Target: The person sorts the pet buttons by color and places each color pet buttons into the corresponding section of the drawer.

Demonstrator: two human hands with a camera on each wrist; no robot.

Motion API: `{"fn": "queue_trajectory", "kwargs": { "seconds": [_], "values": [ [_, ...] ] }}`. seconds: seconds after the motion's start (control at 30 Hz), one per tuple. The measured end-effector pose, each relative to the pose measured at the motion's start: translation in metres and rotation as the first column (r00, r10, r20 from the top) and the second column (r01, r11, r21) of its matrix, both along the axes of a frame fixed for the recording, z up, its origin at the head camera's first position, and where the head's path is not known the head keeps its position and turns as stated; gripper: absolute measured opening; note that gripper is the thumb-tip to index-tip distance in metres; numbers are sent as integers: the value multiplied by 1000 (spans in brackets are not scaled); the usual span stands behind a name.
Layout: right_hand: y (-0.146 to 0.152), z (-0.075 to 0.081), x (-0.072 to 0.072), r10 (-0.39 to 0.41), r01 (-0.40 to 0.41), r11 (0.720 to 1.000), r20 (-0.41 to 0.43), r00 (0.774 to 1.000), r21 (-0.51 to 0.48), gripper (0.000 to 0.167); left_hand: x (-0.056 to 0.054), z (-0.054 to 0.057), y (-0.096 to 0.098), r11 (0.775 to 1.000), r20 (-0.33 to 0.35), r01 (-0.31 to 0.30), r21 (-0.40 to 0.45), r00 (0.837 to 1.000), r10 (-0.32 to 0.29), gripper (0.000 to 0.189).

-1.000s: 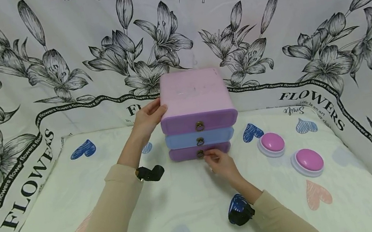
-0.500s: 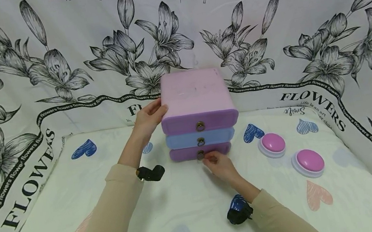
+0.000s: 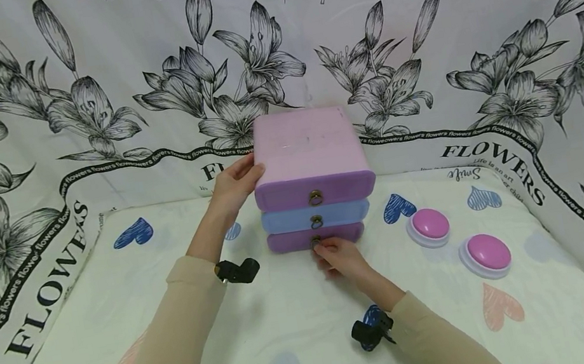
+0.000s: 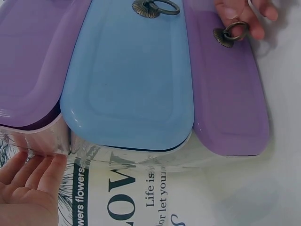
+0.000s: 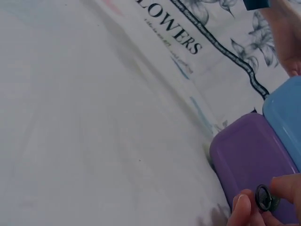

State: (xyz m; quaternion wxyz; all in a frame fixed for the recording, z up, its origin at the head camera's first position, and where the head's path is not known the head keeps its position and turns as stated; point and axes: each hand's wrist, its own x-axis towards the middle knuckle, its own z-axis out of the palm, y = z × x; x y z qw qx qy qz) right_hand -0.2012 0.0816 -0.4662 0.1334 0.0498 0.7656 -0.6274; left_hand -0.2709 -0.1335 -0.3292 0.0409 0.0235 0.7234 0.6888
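Observation:
A small drawer chest [image 3: 308, 140] with a pale pink top stands at the back of the cloth. Its three fronts are a purple top drawer [image 3: 283, 197], a blue middle drawer [image 4: 127, 80] and a purple bottom drawer [image 4: 230, 89], all looking closed. My left hand [image 3: 234, 182] rests against the chest's upper left side, its fingers fairly straight in the left wrist view [image 4: 33, 183]. Down at the bottom drawer, my right hand [image 3: 342, 258] holds the bronze ring pull [image 5: 263, 197] between thumb and finger. The ring is tilted out from the drawer front.
Two pink push buttons [image 3: 430, 224] on white bases sit to the right of the chest. Heart-patterned white cloth [image 3: 210, 350] covers the surface. Behind hangs a white sheet [image 3: 172, 21] printed with black flowers.
My right hand has shifted slightly left at the bottom ring pull and turned a little, its fingers closing around the ring. The left hand stays at the chest's side.

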Motion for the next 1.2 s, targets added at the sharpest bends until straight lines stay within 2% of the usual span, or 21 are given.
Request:
{"fn": "queue_trajectory", "kwargs": {
  "seconds": [0.2,0.43,0.9,1.2],
  "values": [
    [-1,0,-2,28,-26,998,31,999,-53,35,1,1,0,1000,-1,-1,1,1000,1,58],
    [-3,-1,-5,24,-20,998,63,998,-59,35,2,1,0,1000,-14,6,6,1000,-6,58],
    [-2,-7,-8,29,-26,996,42,999,-84,35,3,1,0,1000,-11,13,12,1000,-13,58],
    [0,-6,-9,69,-66,994,37,997,-82,37,2,0,-1,1000,-14,16,15,1000,-16,59]
  ]
}}
